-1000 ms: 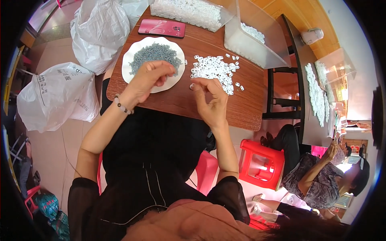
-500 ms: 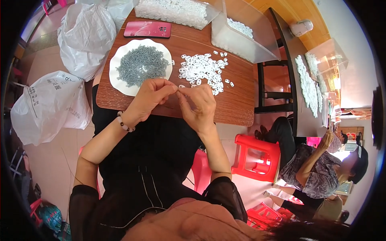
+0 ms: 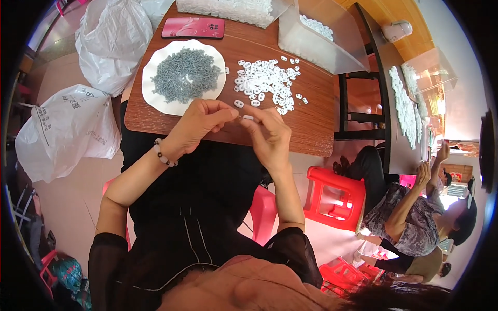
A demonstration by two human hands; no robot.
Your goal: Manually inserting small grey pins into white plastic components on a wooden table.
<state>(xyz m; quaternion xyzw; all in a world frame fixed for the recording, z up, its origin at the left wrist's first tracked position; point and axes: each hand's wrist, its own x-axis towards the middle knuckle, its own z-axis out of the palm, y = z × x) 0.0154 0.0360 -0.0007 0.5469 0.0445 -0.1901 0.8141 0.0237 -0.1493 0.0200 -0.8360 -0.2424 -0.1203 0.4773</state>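
Note:
My left hand [image 3: 203,124], a beaded bracelet at its wrist, is closed in a pinch. What lies between its fingertips is too small to make out. Close beside it, my right hand [image 3: 268,136] grips a small white plastic piece [image 3: 248,117] between thumb and fingers. The fingertips of both hands nearly meet above the table's near edge. Just beyond them lies a single white two-holed piece [image 3: 238,103]. A heap of similar white two-holed pieces [image 3: 262,78] spreads past my right hand. Behind my left hand stands a white scalloped plate [image 3: 149,85] full of short grey rods [image 3: 181,75].
On the brown table [image 3: 311,116] lie a pink phone [image 3: 193,28] and clear bins [image 3: 311,49] of white pieces. White sacks [image 3: 67,132] stand at left. To the right are a red stool [image 3: 336,199], a dark table [image 3: 384,103] and a seated person [image 3: 410,217].
My hands have drawn slightly apart, and a white piece now shows in my right fingers. The whole view has shifted a little. The seated person's arms have moved.

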